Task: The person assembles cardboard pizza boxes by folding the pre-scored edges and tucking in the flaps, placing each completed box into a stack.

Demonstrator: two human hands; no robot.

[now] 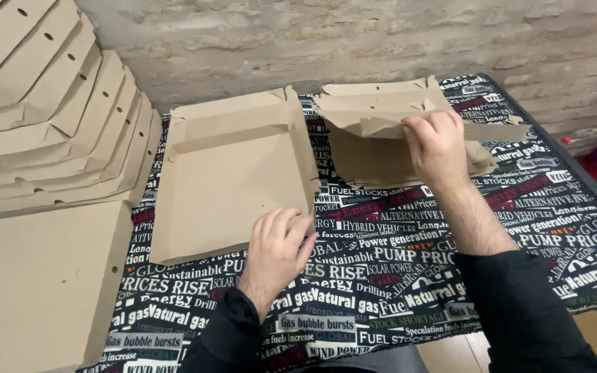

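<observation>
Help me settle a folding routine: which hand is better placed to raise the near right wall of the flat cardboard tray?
Probably left: the left hand already rests on that tray corner, while the right hand grips the other box.

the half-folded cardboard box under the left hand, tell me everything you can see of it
The half-folded box is plain brown cardboard, a flat square base with its far and right walls folded upright and its near edge still flat. It lies open on the printed tablecloth, between a stack of finished boxes and a second, crumpled-looking blank. The left hand presses its near right corner; the right hand touches only the other blank.
</observation>
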